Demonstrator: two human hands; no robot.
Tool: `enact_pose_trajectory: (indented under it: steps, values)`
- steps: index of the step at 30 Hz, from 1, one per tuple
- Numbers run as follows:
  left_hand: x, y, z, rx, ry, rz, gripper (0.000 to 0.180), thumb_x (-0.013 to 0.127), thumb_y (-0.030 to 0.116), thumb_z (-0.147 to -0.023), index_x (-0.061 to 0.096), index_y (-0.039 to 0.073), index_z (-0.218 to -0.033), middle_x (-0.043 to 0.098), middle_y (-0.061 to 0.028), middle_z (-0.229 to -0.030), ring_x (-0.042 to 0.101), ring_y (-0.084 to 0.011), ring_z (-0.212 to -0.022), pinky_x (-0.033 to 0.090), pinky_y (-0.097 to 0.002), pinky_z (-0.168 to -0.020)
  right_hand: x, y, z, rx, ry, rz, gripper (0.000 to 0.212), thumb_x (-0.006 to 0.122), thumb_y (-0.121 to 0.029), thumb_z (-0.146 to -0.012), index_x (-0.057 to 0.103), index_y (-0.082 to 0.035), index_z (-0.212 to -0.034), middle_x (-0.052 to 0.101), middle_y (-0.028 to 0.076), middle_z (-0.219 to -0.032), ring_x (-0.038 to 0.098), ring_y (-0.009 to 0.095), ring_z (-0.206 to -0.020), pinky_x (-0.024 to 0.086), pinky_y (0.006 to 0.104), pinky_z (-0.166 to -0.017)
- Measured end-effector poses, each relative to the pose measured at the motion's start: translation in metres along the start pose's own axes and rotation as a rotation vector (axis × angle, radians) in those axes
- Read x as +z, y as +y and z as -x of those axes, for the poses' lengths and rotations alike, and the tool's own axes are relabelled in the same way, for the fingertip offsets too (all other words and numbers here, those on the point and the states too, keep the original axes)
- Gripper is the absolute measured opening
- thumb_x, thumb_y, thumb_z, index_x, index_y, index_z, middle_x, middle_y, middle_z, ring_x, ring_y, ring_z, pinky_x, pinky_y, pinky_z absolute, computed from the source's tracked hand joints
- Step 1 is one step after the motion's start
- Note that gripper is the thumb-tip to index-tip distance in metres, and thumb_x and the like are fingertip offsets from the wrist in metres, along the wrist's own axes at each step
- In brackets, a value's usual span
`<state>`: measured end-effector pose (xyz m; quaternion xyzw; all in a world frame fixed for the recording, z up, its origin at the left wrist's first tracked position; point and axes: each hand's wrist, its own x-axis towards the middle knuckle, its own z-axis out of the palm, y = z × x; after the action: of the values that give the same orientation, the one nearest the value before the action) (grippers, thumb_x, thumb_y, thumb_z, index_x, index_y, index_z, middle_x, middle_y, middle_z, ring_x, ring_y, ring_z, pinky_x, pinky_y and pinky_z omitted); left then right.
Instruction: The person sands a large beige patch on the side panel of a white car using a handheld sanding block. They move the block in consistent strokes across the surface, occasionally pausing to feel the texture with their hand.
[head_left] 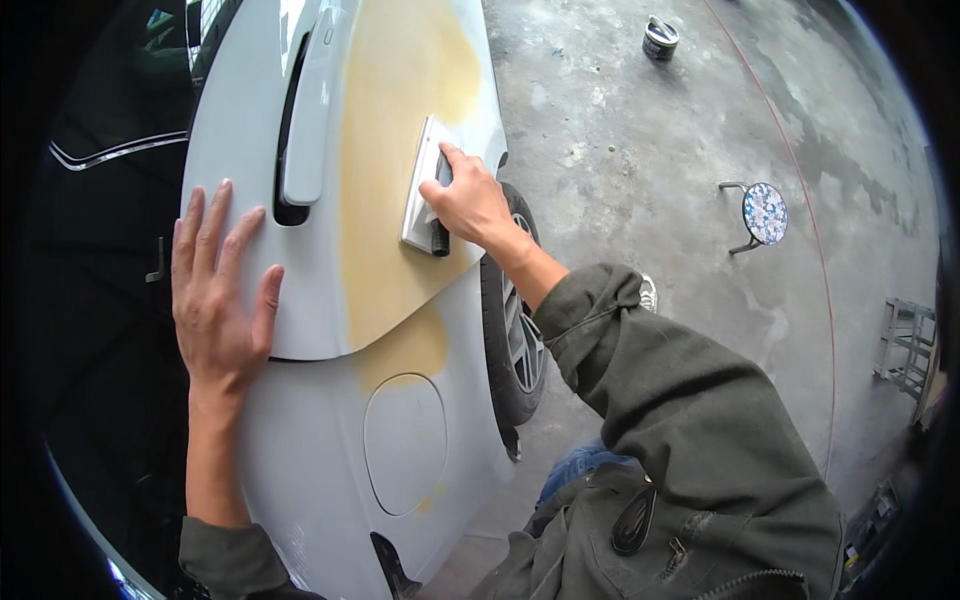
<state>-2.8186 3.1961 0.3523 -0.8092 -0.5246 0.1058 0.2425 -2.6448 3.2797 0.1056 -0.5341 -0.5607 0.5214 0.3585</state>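
Observation:
My right hand (472, 203) grips a flat white sanding block (422, 170) with a black handle. The block rests against a tan filler patch (385, 225) on the pale car door (245, 110). My left hand (222, 320) lies on the door's window-side edge with its fingers spread, holding nothing. Between the two hands runs the door handle (306, 135), with a dark recess beside it. Below the door's lower seam, the rear panel (310, 430) carries more tan filler and a rounded fuel flap (405, 445).
A tyre and wheel (522, 345) stand just right of the panel. On the concrete floor (600, 130) are a small dark bucket (660, 40) and a round patterned stool (765, 213). A thin red line (795, 155) crosses the floor, with a grey step stand (906, 345) at far right.

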Motion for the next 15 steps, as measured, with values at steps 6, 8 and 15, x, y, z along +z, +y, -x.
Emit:
enact_pose_trajectory:
  steps: [6,8,15]
  values:
    - [0.001,-0.008,0.016,-0.025,-0.039,-0.023,0.044,0.058,0.033,-0.098,0.065,0.01,-0.134,0.046,-0.0135,-0.158,0.032,-0.035,-0.152,0.025,-0.0508,-0.125,0.038,-0.049,0.111,-0.263,0.003,-0.1,0.08,0.066,-0.03,-0.079,0.042,-0.003,-0.151,0.038,0.039,-0.149,0.067,0.053,-0.096,0.058,0.0541,-0.087]
    - [-0.001,-0.01,0.012,-0.027,-0.035,-0.023,0.044,0.058,0.032,-0.097,0.065,0.009,-0.134,0.046,-0.0141,-0.158,0.032,-0.0356,-0.152,0.025,-0.051,-0.125,0.038,-0.046,0.1,-0.322,0.015,-0.079,0.08,0.066,-0.029,-0.079,0.042,-0.004,-0.151,0.04,0.04,-0.147,0.068,0.052,-0.092,0.058,0.0538,-0.087]
    - [0.002,-0.001,0.003,-0.012,-0.017,0.02,0.044,0.058,0.029,-0.098,0.064,0.008,-0.136,0.045,-0.0148,-0.158,0.031,-0.036,-0.152,0.023,-0.0512,-0.125,0.021,-0.034,-0.002,-0.213,0.102,-0.098,0.078,0.063,-0.031,-0.08,0.044,0.0,-0.149,0.053,0.027,-0.142,0.064,0.043,-0.113,0.053,0.0476,-0.098]
